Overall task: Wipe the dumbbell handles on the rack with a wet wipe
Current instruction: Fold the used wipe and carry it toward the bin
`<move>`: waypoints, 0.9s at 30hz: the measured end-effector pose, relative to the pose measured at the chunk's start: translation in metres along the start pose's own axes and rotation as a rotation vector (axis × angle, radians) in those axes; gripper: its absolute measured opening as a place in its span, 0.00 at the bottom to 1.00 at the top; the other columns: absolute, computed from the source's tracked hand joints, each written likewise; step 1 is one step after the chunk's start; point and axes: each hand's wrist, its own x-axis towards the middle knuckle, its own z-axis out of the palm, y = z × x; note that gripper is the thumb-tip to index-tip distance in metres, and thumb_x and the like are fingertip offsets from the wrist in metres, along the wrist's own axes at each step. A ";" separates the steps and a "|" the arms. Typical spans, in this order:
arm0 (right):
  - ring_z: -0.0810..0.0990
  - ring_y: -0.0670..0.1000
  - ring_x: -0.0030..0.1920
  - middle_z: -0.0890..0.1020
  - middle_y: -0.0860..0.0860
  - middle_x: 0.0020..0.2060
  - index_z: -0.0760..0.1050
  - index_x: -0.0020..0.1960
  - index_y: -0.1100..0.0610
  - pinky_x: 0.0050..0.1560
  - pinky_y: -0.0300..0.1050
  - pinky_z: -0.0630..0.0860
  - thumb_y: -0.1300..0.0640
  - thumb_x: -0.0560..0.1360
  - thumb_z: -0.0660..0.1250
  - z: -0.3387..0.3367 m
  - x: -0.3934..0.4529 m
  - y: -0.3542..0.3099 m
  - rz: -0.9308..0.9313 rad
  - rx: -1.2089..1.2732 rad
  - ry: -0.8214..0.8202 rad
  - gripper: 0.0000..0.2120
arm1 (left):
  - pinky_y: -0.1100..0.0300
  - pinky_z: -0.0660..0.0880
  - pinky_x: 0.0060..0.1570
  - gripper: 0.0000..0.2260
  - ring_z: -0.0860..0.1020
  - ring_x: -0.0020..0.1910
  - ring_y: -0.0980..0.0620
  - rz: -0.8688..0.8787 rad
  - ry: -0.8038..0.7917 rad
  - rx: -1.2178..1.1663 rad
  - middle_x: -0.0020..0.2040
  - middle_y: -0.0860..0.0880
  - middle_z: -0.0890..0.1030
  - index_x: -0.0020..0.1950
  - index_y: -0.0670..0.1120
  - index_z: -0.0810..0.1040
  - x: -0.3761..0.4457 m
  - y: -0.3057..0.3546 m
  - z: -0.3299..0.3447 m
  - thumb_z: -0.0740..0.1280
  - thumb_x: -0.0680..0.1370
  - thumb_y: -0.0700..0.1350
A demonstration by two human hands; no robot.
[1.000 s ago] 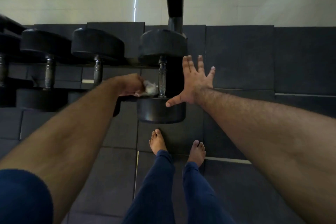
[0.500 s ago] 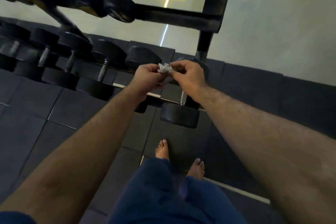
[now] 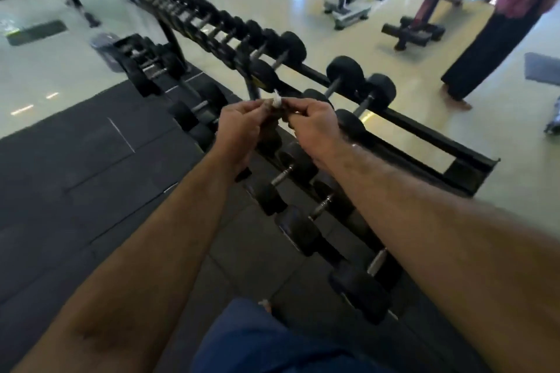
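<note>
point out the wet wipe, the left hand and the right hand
wet wipe (image 3: pixel 276 102): head view, white tip showing between the fingertips
left hand (image 3: pixel 239 127): head view, back of the hand
right hand (image 3: pixel 315 126): head view, back of the hand

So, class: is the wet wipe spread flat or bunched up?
Bunched up: only a small white wad of the wipe shows, pinched between the left hand and right hand.

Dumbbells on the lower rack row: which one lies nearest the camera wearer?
The dumbbell at the frame's bottom right, beside the blue-clad leg. The others run away from it toward the hands and beyond.
</note>
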 end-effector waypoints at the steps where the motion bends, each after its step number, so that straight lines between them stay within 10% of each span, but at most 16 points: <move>1: 0.87 0.44 0.52 0.89 0.44 0.49 0.88 0.62 0.49 0.56 0.42 0.85 0.66 0.79 0.71 0.016 0.015 -0.015 0.006 0.037 -0.063 0.18 | 0.35 0.79 0.63 0.10 0.85 0.57 0.35 0.041 0.034 0.018 0.53 0.37 0.87 0.56 0.39 0.87 0.007 0.013 -0.020 0.76 0.78 0.42; 12: 0.89 0.64 0.52 0.89 0.58 0.49 0.88 0.56 0.55 0.56 0.66 0.86 0.67 0.73 0.81 0.283 0.155 -0.092 -0.126 0.221 -0.373 0.14 | 0.55 0.84 0.45 0.10 0.85 0.41 0.45 0.139 0.287 0.085 0.43 0.38 0.87 0.52 0.35 0.86 0.116 0.086 -0.283 0.75 0.72 0.28; 18: 0.89 0.49 0.46 0.90 0.50 0.43 0.88 0.52 0.56 0.49 0.43 0.86 0.66 0.72 0.82 0.431 0.247 -0.103 -0.120 0.198 -0.365 0.11 | 0.53 0.82 0.55 0.13 0.85 0.48 0.43 0.053 0.324 0.108 0.47 0.36 0.87 0.53 0.36 0.88 0.210 0.107 -0.415 0.70 0.71 0.29; 22: 0.87 0.51 0.41 0.89 0.53 0.42 0.88 0.50 0.57 0.47 0.46 0.85 0.64 0.72 0.83 0.522 0.334 -0.106 -0.065 0.246 -0.409 0.08 | 0.49 0.80 0.64 0.16 0.84 0.59 0.41 0.176 0.208 0.224 0.54 0.39 0.87 0.59 0.38 0.86 0.282 0.116 -0.507 0.74 0.73 0.29; 27: 0.85 0.50 0.39 0.87 0.57 0.42 0.84 0.56 0.69 0.43 0.44 0.84 0.61 0.77 0.79 0.652 0.443 -0.105 0.107 0.365 -0.595 0.13 | 0.55 0.82 0.47 0.10 0.84 0.45 0.47 0.246 0.355 0.276 0.47 0.40 0.88 0.56 0.38 0.87 0.388 0.133 -0.622 0.78 0.75 0.36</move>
